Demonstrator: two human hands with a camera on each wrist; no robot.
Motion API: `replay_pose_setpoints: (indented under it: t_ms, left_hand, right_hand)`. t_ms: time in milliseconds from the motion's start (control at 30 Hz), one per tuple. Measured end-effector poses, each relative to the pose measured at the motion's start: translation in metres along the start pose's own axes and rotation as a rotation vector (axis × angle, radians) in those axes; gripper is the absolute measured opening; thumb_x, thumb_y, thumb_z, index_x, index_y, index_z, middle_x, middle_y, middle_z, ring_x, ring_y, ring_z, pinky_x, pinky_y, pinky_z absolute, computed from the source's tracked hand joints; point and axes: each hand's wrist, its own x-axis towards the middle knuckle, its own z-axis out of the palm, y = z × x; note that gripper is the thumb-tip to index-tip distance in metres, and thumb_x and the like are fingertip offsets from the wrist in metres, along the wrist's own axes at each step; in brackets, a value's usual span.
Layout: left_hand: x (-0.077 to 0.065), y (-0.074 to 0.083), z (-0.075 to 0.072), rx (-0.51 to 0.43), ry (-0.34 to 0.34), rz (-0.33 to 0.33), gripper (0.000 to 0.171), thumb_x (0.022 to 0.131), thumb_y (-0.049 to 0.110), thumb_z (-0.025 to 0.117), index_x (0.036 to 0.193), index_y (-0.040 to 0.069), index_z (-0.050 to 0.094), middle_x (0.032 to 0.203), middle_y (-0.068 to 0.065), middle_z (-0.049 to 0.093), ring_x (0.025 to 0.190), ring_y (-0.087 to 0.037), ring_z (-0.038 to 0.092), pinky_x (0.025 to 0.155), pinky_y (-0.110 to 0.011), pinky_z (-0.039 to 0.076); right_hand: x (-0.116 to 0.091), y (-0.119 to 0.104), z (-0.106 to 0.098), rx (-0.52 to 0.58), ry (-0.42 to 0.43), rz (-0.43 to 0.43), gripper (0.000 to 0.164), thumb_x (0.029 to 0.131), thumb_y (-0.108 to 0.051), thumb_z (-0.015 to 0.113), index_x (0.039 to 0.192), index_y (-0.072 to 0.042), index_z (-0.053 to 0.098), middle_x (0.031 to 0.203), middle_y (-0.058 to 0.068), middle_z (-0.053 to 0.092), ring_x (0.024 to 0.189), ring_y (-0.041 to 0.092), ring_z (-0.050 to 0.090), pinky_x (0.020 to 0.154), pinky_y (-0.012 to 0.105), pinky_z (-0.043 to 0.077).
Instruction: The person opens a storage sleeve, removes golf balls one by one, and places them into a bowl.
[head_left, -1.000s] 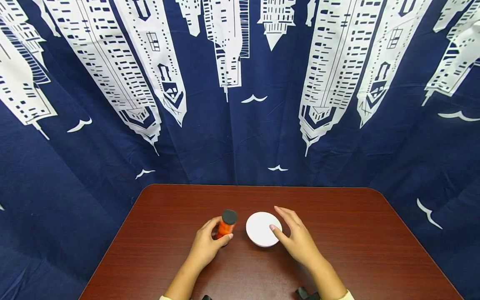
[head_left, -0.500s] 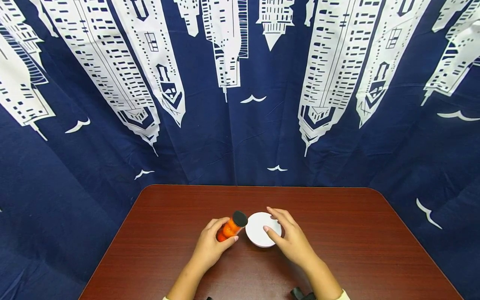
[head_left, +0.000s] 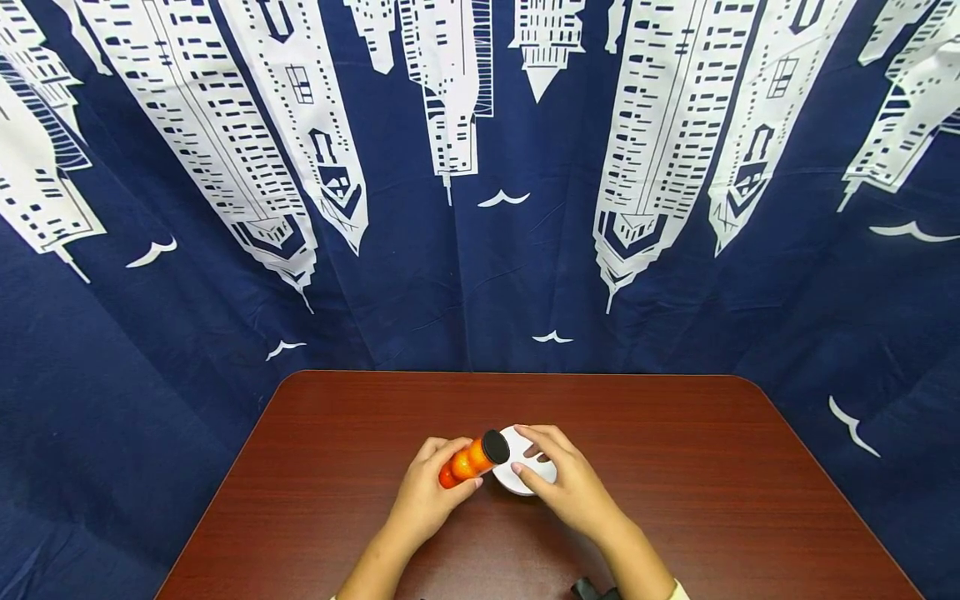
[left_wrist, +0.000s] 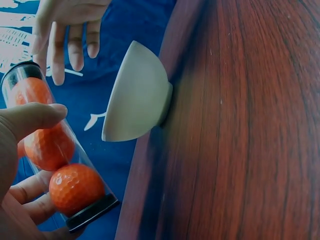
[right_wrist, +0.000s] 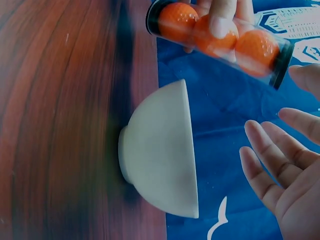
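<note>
My left hand (head_left: 423,500) grips a clear plastic tube (head_left: 471,463) with black caps at both ends. Inside it are three orange dimpled golf balls (left_wrist: 76,189). The tube is tilted and held off the table, its upper cap (head_left: 496,447) leaning right toward the bowl. A white bowl (right_wrist: 162,150) stands upright on the table just below and to the right of the tube. Over the bowl, my right hand (head_left: 573,492) hovers with fingers spread and holds nothing. In the right wrist view its fingertips are close to the capped end of the tube.
The reddish-brown wooden table (head_left: 675,467) has rounded far corners. Behind it hangs a dark blue cloth (head_left: 420,292) with white buildings and birds. A black object (head_left: 592,588) shows at the bottom edge, beside the right forearm.
My left hand has lifted the tube from nearly upright and tipped it rightward, bringing its cap to the bowl's edge. My right hand has moved left over the bowl, toward the cap.
</note>
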Motion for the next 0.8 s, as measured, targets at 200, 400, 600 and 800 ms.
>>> replay_pose_setpoints:
  t_ms: [200,400,600,800]
  left_hand:
    - [-0.0012,0.0008,0.0018,0.052,-0.007,0.056,0.052,0.078,0.024,0.088,0.126,0.031,0.068,0.111,0.005,0.058,0.098,-0.013,0.062,0.084,-0.033,0.055]
    - [-0.0032,0.0004,0.0019,0.077,-0.015,0.063,0.052,0.078,0.026,0.088,0.126,0.032,0.069,0.113,0.006,0.058,0.098,-0.017,0.057,0.085,-0.038,0.046]
    - [-0.0046,0.0017,0.0039,0.148,0.006,0.116,0.054,0.075,0.024,0.09,0.125,0.029,0.07,0.114,0.005,0.059,0.101,-0.017,0.06,0.09,-0.045,0.046]
    - [-0.0046,0.0047,0.0036,0.205,0.027,0.156,0.054,0.074,0.024,0.091,0.124,0.03,0.07,0.115,0.005,0.059,0.1,-0.015,0.063,0.088,-0.045,0.049]
  right_hand:
    - [-0.0014,-0.0039,0.006,0.062,-0.034,-0.04,0.053,0.09,-0.024,0.078,0.139,-0.017,0.059,0.127,-0.003,0.062,0.09,0.012,0.065,0.082,0.029,0.057]
    - [-0.0034,-0.0057,0.0094,0.084,-0.037,-0.052,0.049,0.09,-0.026,0.078,0.136,-0.018,0.06,0.122,-0.008,0.062,0.087,0.006,0.065,0.08,0.027,0.058]
    - [-0.0037,-0.0066,0.0091,0.079,-0.012,-0.105,0.047,0.09,-0.019,0.078,0.134,-0.02,0.062,0.117,-0.007,0.061,0.086,0.008,0.062,0.078,0.025,0.058]
    - [-0.0042,-0.0068,0.0065,0.084,0.002,-0.171,0.045,0.087,-0.012,0.08,0.129,-0.019,0.065,0.113,-0.005,0.064,0.083,0.006,0.062,0.074,0.026,0.059]
